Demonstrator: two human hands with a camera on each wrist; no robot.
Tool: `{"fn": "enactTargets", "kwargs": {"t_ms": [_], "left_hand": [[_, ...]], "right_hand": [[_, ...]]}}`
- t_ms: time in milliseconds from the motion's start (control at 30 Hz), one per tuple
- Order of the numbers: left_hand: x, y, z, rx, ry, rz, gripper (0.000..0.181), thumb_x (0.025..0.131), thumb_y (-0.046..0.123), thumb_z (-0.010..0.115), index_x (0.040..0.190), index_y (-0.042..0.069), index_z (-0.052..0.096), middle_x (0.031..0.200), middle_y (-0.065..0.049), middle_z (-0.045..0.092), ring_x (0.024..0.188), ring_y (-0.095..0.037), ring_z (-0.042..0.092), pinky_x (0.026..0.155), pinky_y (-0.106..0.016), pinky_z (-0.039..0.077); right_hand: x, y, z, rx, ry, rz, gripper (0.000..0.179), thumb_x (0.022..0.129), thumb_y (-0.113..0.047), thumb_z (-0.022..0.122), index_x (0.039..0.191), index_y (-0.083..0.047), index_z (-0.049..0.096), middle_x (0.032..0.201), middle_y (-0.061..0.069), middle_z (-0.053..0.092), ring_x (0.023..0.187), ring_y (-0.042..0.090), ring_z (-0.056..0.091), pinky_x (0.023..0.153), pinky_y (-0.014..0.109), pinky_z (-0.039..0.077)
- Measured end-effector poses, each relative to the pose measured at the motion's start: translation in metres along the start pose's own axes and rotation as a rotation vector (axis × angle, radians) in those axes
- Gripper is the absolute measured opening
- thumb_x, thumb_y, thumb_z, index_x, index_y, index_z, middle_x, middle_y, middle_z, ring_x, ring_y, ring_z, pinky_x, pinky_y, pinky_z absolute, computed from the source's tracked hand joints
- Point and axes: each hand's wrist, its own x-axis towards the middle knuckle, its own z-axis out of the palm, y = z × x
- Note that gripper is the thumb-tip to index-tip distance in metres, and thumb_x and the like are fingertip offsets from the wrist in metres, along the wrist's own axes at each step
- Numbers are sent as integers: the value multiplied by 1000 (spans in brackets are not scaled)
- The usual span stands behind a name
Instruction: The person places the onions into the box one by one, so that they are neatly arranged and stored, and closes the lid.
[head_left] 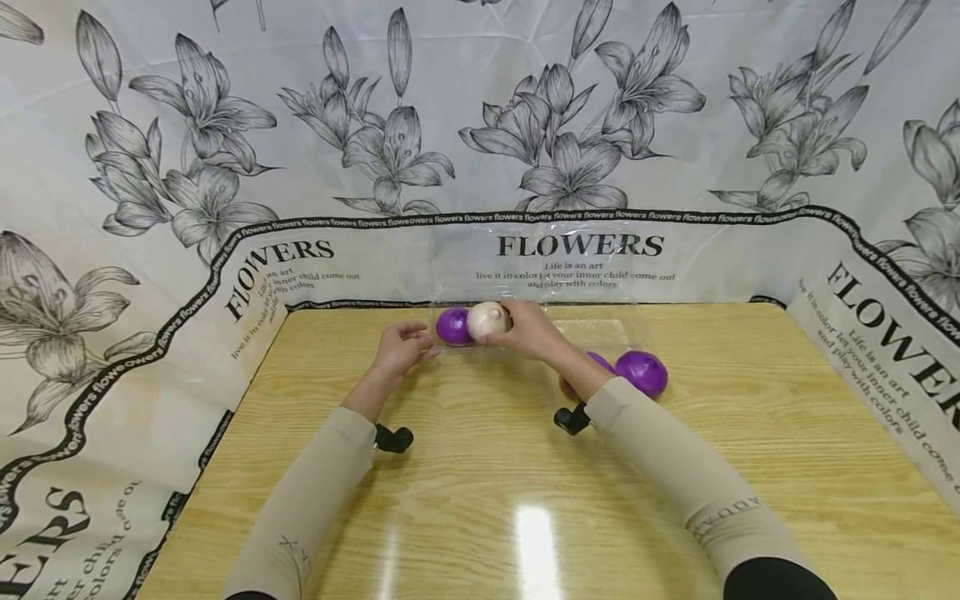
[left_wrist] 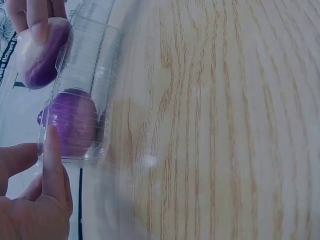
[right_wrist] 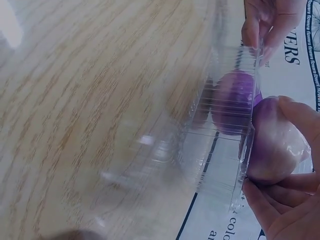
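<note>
My right hand grips a turnip, half white and half purple, with fingers and thumb around its sides. That turnip is over the clear plastic container, close to its near wall. Inside the container's left end lies a purple turnip, touching or right beside the held one. At the left end, my left hand pinches the container's rim between thumb and index finger, as the left wrist view shows.
On the wooden table, a purple turnip lies right of the container, with another turnip partly hidden behind my right forearm. The container's clear lid stands raised against the flower-printed cloth at the back.
</note>
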Motion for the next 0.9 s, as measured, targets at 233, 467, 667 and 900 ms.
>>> {"fn": "enactTargets", "kwargs": {"t_ms": [233, 467, 667, 900], "left_hand": [[-4, 3, 1, 5, 0, -5, 44, 99, -11, 54, 142, -12, 48, 110, -17, 54, 90, -21, 64, 89, -28, 62], [-2, 2, 1, 0, 1, -3, 43, 99, -12, 54, 141, -12, 48, 111, -17, 55, 88, -20, 64, 86, -28, 63], [1, 0, 0, 5, 6, 2, 42, 98, -12, 55, 139, -12, 49, 110, -17, 55, 92, -23, 64, 88, -29, 63], [0, 0, 0, -1, 0, 8, 43, 98, -12, 55, 140, -13, 49, 110, -17, 54, 95, -26, 65, 91, -31, 62]], "right_hand": [[7, 5, 4, -47, 13, 16, 59, 80, -24, 89, 127, 0, 62, 116, 18, 69, 106, 33, 65, 98, 46, 56], [13, 7, 6, -102, -6, 71, 49, 83, -22, 87, 117, 3, 62, 109, 16, 66, 99, 31, 64, 94, 44, 58], [20, 8, 10, -192, -7, 95, 43, 82, -21, 87, 110, 2, 64, 108, 17, 65, 99, 31, 61, 91, 44, 58], [24, 7, 16, -291, -14, 120, 38, 81, -22, 85, 106, -1, 65, 113, 18, 62, 107, 34, 57, 96, 47, 56]]}}
